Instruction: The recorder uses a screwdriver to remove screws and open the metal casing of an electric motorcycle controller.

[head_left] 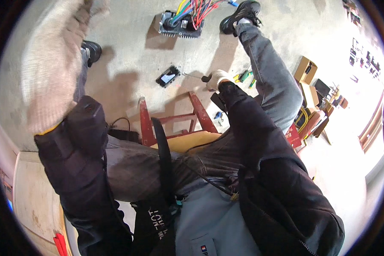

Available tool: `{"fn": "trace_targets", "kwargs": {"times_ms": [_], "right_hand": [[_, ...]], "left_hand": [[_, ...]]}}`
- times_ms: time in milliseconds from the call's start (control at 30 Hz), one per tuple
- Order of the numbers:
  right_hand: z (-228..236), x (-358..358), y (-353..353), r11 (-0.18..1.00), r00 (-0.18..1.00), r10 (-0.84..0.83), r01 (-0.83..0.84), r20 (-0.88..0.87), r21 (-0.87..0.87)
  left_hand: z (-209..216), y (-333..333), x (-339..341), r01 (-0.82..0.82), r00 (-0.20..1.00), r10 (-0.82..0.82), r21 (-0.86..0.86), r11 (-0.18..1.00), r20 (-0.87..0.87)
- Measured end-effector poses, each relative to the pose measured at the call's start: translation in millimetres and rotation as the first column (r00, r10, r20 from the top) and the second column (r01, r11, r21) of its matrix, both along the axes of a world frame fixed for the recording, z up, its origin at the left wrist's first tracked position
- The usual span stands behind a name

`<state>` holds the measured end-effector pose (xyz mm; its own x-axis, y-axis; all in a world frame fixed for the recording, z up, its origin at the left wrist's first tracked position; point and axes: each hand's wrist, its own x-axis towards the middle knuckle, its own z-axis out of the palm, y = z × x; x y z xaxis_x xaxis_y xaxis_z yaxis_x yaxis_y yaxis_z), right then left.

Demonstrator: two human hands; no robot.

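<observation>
My left hand [53, 72], in a pale knitted work glove, is raised close to the camera at the upper left. Its fingers run toward the top edge and are blurred, so I cannot make out whether it holds anything. Lower and to the right, my gloved right hand [217, 80] is closed on what looks like a screwdriver [192, 76], its thin shaft pointing left. The tip lies near a small black rectangular case [168, 77] with a pale face. Beyond, a black box with round ports [180, 26] stands on the floor, with a bundle of coloured wires [197, 12] rising from it.
Green- and yellow-handled hand tools [245, 77] lie beside my right hand. A red stool frame [175, 119] is beneath me. Cardboard boxes [305, 70] and a coiled yellow cable [303, 121] are at the right. A wooden panel [36, 187] stands at the lower left.
</observation>
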<state>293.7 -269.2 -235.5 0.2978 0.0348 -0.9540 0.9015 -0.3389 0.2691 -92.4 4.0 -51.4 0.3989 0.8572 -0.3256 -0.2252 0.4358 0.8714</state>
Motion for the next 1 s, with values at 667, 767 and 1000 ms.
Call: {"fn": "trace_targets", "kwargs": {"times_ms": [667, 767, 1000], "right_hand": [[304.8, -55.8, 110.6, 0.715, 0.87, 0.055, 0.309, -0.491, 0.627], [330.4, -51.4, 101.3, 0.654, 0.828, -0.091, 0.469, -0.554, 0.593], [360.1, -58.6, 96.8, 0.592, 0.762, -0.293, 0.619, -0.577, 0.517]], "left_hand": [[-0.8, -45.7, 38.1, 0.214, 0.891, -0.314, -0.307, 0.927, -0.329], [6.5, -52.7, 47.3, 0.26, 0.933, -0.333, -0.381, 0.887, -0.138], [20.5, -57.2, 58.2, 0.31, 0.951, -0.277, -0.45, 0.837, 0.14]]}}
